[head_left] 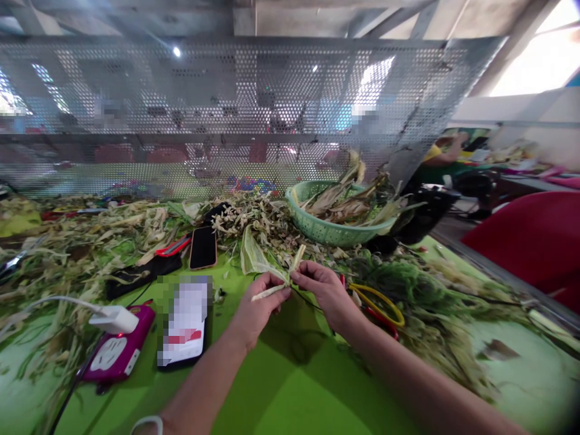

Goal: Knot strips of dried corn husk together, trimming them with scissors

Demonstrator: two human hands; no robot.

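In the head view my left hand (260, 302) is closed, pinching a pale green corn husk (254, 254) whose wide end fans out beyond the fingers. A narrow strip of husk sticks out to the left between its fingertips. My right hand (324, 293), also closed, pinches a short folded husk strip (298, 257) that points up. The fingertips of both hands nearly meet where the husk pieces join; the exact join is too small to make out. Yellow-and-red-handled scissors (380, 305) lie just right of my right wrist, partly hidden by it.
A green basket (339, 232) of dry husks stands at the back right. Left are a dark phone (203, 248), a lit phone (185, 323), a pink power device (120, 350) with a charger, and a red cutter (174, 246). Husk scraps surround the green tabletop (281, 386); a perforated metal screen (203, 109) rises behind.
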